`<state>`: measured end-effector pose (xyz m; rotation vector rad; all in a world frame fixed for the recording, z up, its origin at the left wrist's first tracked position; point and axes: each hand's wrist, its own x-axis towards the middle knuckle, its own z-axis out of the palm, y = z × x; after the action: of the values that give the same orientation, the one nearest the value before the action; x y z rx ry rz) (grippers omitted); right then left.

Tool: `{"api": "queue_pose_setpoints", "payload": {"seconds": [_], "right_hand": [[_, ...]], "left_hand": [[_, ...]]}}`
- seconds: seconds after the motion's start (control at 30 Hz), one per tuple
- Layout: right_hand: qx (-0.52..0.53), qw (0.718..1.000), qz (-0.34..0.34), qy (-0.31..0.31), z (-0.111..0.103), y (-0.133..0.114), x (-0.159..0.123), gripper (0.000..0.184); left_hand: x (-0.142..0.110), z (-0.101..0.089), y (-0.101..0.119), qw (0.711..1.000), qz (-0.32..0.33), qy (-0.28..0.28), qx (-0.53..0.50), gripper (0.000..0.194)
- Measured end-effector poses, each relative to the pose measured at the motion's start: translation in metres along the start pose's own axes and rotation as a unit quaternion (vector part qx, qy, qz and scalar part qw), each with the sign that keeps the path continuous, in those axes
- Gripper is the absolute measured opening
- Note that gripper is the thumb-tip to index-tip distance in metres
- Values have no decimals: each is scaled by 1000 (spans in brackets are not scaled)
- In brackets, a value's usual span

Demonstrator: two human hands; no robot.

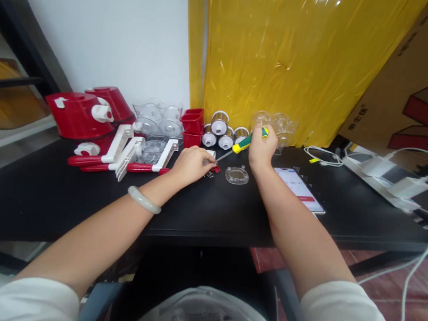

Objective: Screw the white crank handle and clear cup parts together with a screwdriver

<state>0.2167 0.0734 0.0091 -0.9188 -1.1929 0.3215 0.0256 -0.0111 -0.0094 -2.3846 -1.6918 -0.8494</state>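
Observation:
My right hand (263, 147) is wrapped round the handle of a screwdriver (244, 142), green and yellow, its thin metal shaft slanting down to the left. At the tip, my left hand (194, 164) has its fingers pinched together; what lies between them is too small to make out. Just below those fingertips are small red parts (216, 169) and a few tiny screws (208, 176) on the black table (206, 210). A clear plastic plate (237, 175) lies flat between my two hands.
Red canisters (80, 114), red-and-white handles (121, 152), clear plastic cups (156, 117), red boxes (192, 125) and several metal filters (219, 124) line the back left. A lit phone (298, 189) lies beside my right forearm. A power strip (385, 183) with white cables stands right.

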Motion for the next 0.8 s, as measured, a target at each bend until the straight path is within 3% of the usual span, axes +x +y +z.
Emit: {"api": "queue_pose_setpoints", "payload": {"seconds": [0.1, 0.27, 0.53, 0.8], "right_hand": [[-11, 1000, -6, 7, 0, 2, 0, 38], [-23, 999, -17, 23, 1, 3, 0, 40], [-12, 1000, -9, 13, 1, 4, 2, 38], [-2, 1000, 2, 12, 1, 3, 2, 39]], "left_hand": [[1, 2, -2, 1000, 21, 2, 20, 16], [0, 1, -1, 1000, 19, 7, -3, 35], [0, -1, 3, 997, -7, 27, -77, 12], [-2, -2, 3, 993, -41, 21, -108, 13]]}}
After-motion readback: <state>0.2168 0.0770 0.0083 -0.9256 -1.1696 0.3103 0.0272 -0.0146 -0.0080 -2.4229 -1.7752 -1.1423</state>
